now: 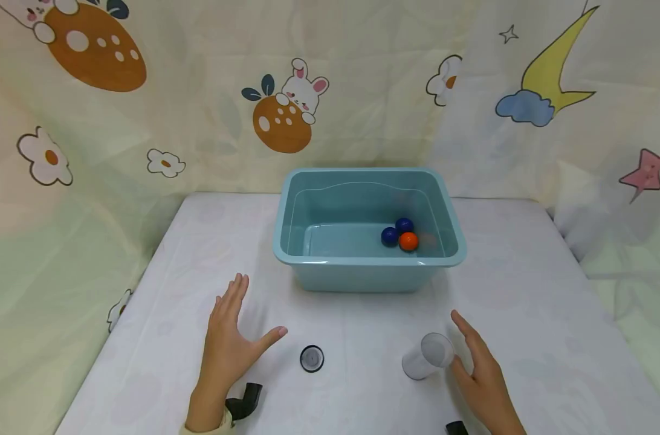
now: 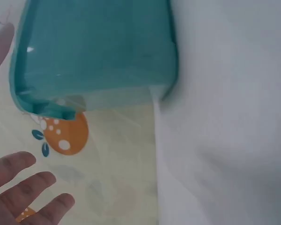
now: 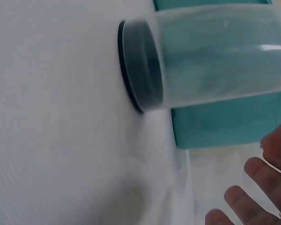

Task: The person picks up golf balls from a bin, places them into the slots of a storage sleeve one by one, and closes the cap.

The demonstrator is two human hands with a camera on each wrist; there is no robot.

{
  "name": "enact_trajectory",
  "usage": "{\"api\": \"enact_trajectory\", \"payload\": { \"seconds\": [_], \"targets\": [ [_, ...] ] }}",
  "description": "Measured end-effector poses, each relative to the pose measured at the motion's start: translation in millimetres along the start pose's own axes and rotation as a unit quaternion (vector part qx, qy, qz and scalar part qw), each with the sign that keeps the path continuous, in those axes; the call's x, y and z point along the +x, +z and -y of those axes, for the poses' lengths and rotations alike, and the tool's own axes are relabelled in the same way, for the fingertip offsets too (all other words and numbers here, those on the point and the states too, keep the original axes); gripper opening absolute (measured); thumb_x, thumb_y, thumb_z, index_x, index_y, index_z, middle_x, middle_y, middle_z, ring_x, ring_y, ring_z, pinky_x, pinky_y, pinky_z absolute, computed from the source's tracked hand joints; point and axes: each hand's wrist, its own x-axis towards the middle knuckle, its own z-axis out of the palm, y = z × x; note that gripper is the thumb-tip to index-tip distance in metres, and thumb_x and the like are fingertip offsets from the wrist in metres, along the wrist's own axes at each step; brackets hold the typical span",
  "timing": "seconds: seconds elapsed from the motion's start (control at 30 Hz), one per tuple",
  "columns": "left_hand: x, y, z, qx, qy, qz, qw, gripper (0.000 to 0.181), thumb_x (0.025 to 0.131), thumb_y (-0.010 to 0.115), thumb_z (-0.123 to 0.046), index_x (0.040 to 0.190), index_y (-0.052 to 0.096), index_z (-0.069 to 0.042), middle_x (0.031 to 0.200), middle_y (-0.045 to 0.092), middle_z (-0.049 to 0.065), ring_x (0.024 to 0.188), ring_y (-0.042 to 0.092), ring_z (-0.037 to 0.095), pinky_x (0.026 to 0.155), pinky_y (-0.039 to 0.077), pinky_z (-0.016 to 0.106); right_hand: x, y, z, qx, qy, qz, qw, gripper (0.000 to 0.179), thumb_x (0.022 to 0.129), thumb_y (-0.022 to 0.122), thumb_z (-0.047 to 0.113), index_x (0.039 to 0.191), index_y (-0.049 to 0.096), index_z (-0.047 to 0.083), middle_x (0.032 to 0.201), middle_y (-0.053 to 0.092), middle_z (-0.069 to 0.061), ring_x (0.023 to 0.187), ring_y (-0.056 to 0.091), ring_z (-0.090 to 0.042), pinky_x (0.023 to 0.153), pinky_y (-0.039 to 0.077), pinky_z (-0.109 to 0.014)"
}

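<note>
A clear plastic cylindrical cup [image 1: 427, 357] stands upright on the white table, its open mouth facing up. Right beside it my right hand [image 1: 483, 377] is spread, thumb close to the cup's side and fingers extended. In the right wrist view the clear cup [image 3: 220, 56] fills the upper part, with fingers [image 3: 267, 183] loosely apart below it. A small round lid with a black rim [image 1: 312, 359] lies flat between the hands. To its left, my left hand [image 1: 232, 344] holds nothing, its thumb stretched towards the lid and its fingers pointing at the tub.
A light teal plastic tub [image 1: 357, 278] stands at the table's back, beyond both hands. Inside its right half sit two dark blue balls [image 1: 390, 236] and an orange ball [image 1: 408, 241]. A patterned cloth [image 1: 362, 90] hangs behind and along the sides of the white table [image 1: 156, 338].
</note>
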Motion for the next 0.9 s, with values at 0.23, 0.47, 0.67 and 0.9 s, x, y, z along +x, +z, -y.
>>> {"api": "enact_trajectory", "payload": {
  "seconds": [0.23,0.47,0.67,0.9],
  "targets": [
    [12.6,-11.2,-11.9,-0.11,0.003,-0.014,0.9938,0.109,0.073,0.102,-0.021,0.165,0.045,-0.008,0.166,0.048,0.016,0.15,0.047,0.044,0.115,0.04,0.075,-8.1,7,4,0.129,-0.006,0.037,0.9909,0.095,0.077,0.049,-0.03,0.165,0.04,0.004,0.168,0.043,0.006,0.145,0.033,0.017,0.107,0.032,-0.001],
    [32.6,-21.7,-24.9,-0.136,0.059,-0.013,0.9889,0.105,0.074,0.1,-0.014,0.164,0.046,-0.007,0.164,0.051,0.014,0.149,0.049,0.04,0.116,0.04,0.072,-12.8,13,4,0.216,-0.034,0.08,0.9725,0.101,0.071,0.047,-0.033,0.166,0.034,-0.002,0.169,0.04,0.016,0.148,0.035,0.014,0.111,0.033,-0.004],
    [52.2,-30.2,-38.4,-0.144,0.097,0.003,0.9849,0.103,0.074,0.099,-0.013,0.163,0.048,-0.008,0.163,0.053,0.01,0.149,0.051,0.033,0.118,0.042,0.063,-13.7,19,1,0.242,-0.077,0.09,0.9631,0.095,0.077,0.06,-0.033,0.164,0.032,-0.008,0.168,0.04,0.021,0.15,0.035,0.012,0.113,0.031,-0.005],
    [70.2,-33.7,-50.0,-0.154,0.112,0.036,0.981,0.096,0.078,0.099,-0.013,0.161,0.051,-0.008,0.16,0.056,0.01,0.143,0.058,0.032,0.12,0.046,0.044,-16.4,30,2,0.215,-0.044,0.067,0.9733,0.087,0.084,0.084,-0.013,0.16,0.041,-0.008,0.164,0.049,0.012,0.142,0.041,0.016,0.111,0.034,-0.004]
  ]
}}
